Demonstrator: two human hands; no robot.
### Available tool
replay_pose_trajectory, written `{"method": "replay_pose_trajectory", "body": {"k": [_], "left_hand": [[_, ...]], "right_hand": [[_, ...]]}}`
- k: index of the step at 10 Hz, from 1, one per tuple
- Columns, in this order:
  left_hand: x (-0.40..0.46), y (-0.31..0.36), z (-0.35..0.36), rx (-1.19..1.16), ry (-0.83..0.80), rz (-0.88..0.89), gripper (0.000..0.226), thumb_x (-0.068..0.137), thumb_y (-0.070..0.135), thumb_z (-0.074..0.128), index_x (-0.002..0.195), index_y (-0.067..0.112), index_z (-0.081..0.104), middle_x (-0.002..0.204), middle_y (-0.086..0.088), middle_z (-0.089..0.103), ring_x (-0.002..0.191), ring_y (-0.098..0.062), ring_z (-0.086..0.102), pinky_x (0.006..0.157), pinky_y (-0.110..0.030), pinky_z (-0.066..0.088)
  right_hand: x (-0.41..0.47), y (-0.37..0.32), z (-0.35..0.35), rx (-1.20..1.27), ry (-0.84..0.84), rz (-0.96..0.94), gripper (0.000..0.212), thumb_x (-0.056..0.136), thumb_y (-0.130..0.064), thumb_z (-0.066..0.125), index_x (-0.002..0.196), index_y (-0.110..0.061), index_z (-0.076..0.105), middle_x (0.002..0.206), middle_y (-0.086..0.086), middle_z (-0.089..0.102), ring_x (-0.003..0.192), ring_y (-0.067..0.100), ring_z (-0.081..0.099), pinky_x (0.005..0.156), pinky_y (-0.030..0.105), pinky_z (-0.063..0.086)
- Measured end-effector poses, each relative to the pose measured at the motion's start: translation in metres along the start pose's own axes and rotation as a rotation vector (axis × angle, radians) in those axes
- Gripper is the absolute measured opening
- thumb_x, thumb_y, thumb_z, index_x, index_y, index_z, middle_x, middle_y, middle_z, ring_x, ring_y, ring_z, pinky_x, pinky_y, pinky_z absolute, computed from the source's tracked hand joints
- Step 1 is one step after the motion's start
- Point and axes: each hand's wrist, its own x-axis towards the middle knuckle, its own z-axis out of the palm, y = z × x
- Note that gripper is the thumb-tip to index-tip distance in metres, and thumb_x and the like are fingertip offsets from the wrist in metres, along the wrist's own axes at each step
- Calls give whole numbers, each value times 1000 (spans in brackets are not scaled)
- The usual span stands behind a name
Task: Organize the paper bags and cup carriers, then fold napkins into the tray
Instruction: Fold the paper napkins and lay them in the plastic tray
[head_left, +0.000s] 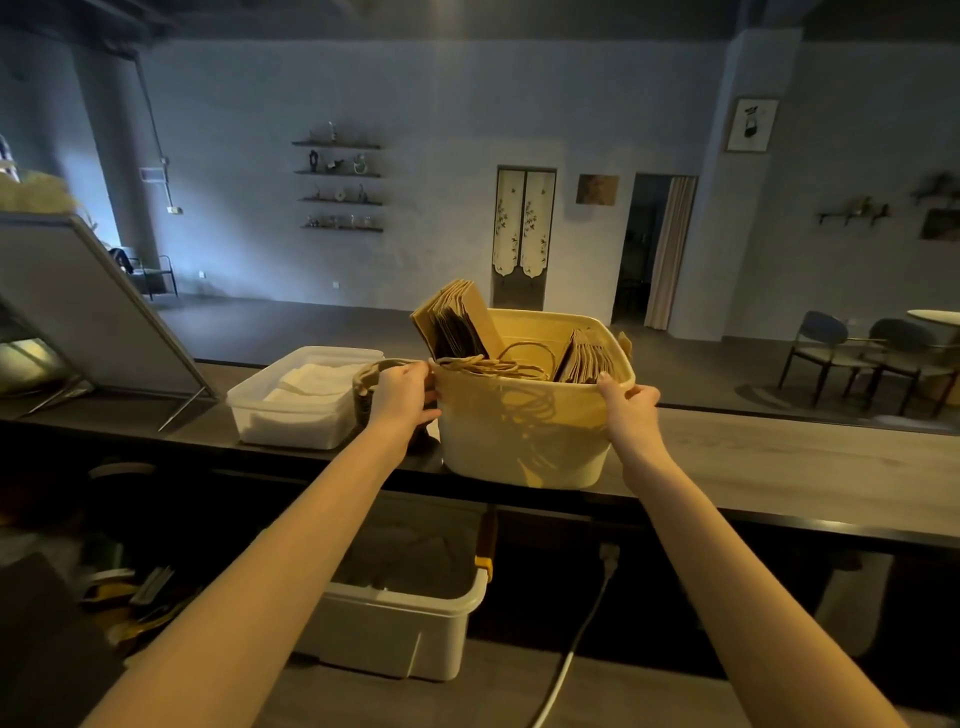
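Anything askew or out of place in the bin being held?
Yes. In the bin, one bundle of paper bags leans and pokes above the rim, and loose twine handles spill over the front edge.

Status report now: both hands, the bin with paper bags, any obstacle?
Left hand and right hand grip the cream bin rim. Paper bags upright inside, bin on counter. Napkin tray close on left.

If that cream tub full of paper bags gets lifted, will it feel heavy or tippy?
Probably light: the tub holds only paper bags. It looks stiff, keeping its shape where the left hand and right hand grip its rim. The tall bags leaning at one side might shift.
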Motion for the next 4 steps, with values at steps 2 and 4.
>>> {"method": "replay_pose_trajectory", "body": {"k": [2, 4], "left_hand": [[2, 1, 0, 28, -3, 1, 31, 100, 22, 37, 122, 8, 56, 126, -10, 58, 117, -26, 55, 95, -45, 49], [7, 9, -8, 134, -12, -59, 30, 99, 22, 42, 120, 7, 57, 124, -8, 59, 111, -26, 55, 85, -37, 48]], "right_hand": [[3, -2, 5, -25, 23, 2, 55, 96, -36, 47, 135, -5, 25, 131, 14, 40, 112, 23, 45, 87, 34, 42], [-1, -23, -3, -151, 43, -31, 64, 95, -26, 51, 145, -2, 19, 145, 16, 31, 124, 28, 42, 93, 37, 42]]}}
